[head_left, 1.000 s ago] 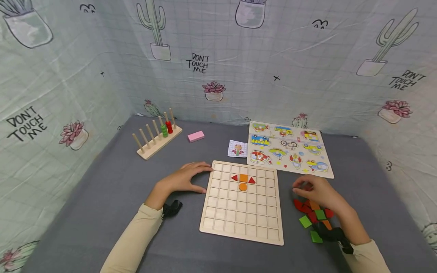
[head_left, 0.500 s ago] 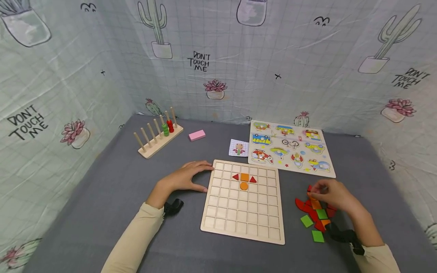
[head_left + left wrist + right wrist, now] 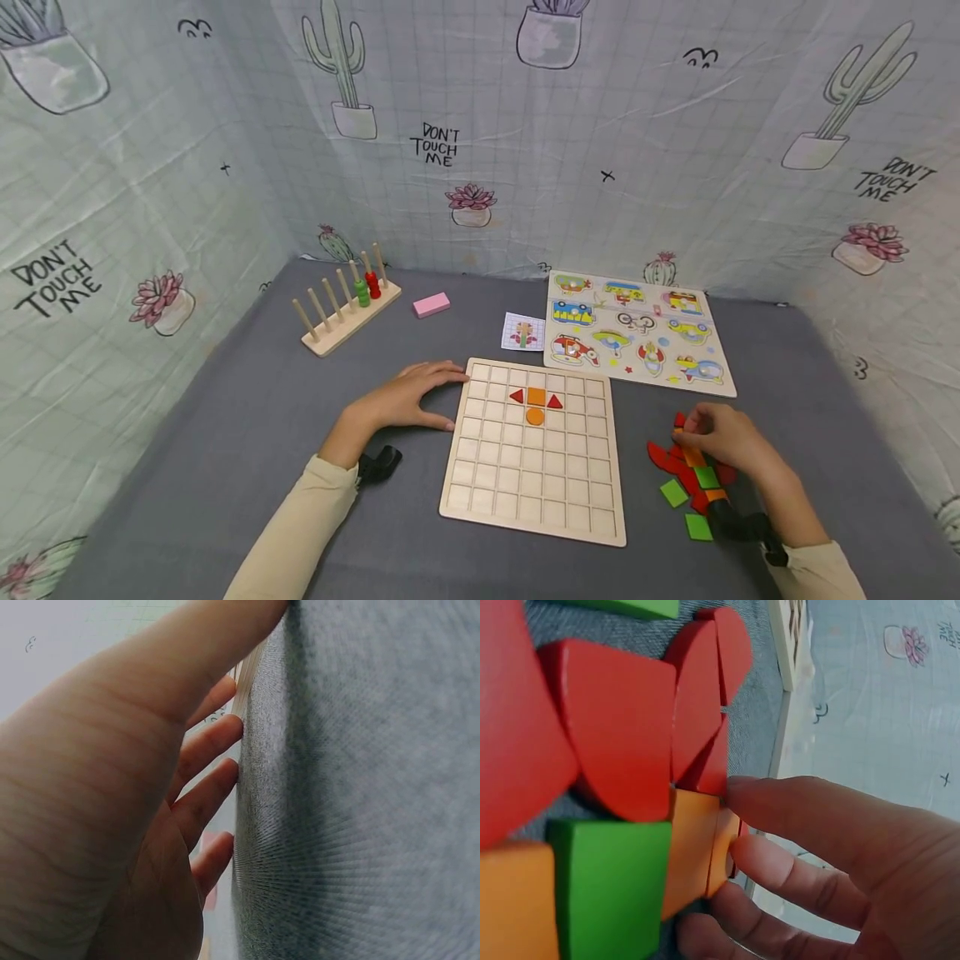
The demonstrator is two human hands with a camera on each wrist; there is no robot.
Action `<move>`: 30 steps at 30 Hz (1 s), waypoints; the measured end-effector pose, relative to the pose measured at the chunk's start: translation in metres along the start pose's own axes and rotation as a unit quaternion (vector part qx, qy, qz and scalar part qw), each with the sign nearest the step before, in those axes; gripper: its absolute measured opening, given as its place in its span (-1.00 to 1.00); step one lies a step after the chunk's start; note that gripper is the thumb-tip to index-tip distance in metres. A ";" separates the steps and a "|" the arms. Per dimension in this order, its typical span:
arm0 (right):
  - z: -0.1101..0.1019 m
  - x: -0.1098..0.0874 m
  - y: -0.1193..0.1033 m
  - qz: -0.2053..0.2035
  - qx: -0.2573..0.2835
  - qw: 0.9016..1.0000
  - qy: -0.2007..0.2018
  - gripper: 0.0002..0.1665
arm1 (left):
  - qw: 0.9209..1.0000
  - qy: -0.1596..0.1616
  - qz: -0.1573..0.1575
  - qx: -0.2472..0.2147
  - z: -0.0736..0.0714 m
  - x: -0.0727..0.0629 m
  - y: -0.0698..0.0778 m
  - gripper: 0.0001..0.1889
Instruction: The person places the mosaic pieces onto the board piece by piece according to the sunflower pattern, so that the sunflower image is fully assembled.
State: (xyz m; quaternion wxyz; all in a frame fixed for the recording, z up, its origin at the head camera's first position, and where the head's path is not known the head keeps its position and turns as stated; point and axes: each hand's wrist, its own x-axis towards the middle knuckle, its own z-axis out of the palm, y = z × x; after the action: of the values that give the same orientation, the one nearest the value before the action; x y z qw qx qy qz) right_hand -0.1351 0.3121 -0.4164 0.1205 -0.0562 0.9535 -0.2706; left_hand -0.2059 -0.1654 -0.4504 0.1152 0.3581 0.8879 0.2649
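A square wooden grid board [image 3: 530, 475] lies on the grey cloth. In its upper part sit an orange square [image 3: 536, 397], an orange round piece [image 3: 535, 417] and two red triangles [image 3: 554, 402]. My left hand [image 3: 401, 398] rests at the board's left edge, thumb and fingers spread. Right of the board lies a pile of red, orange and green pieces. Over its far end, my right hand [image 3: 723, 435] has thumb and index finger at a small orange piece [image 3: 724, 840], seemingly pinching it. Red pieces [image 3: 622, 727] and a green square [image 3: 615, 885] lie beside it.
A picture card [image 3: 522, 332] lies beyond the board, beside a vehicle peg puzzle [image 3: 637, 333]. Further left are a pink block [image 3: 431, 305] and a wooden peg stand [image 3: 351, 320] with green and red beads. Patterned cloth walls [image 3: 525, 225] stand behind.
My right hand has moved right and down onto the far end of the pile, its thumb and index finger coming to the orange piece. The left hand has stayed at the board's edge.
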 end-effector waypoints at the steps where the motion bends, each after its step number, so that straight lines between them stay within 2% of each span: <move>1: 0.001 0.000 0.000 0.003 0.001 1.000 0.003 -0.75 | 1.000 -0.001 -0.001 0.002 0.001 0.000 0.000 -0.23; 8: 0.007 0.004 -0.003 0.000 -0.001 1.000 0.019 -0.73 | 1.000 -0.003 -0.009 0.005 0.003 -0.001 -0.001 -0.23; 14: 0.013 0.005 -0.008 0.001 0.002 0.999 0.038 -0.73 | 1.000 0.001 0.002 0.007 0.002 0.000 -0.001 -0.23; 20: 0.017 0.007 -0.012 -0.004 0.008 0.999 0.048 -0.70 | 1.000 -0.007 -0.009 0.005 0.002 0.001 -0.003 -0.22; 30: 0.020 0.009 -0.024 -0.026 0.037 0.998 0.041 -0.67 | 1.000 -0.008 -0.010 0.004 0.002 0.001 -0.002 -0.23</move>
State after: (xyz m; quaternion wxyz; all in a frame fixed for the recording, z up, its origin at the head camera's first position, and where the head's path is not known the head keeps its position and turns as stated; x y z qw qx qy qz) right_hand -0.1375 0.2803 -0.4222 0.0759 -0.0653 0.9453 -0.3105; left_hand -0.2075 -0.1651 -0.4536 0.1238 0.3517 0.8915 0.2575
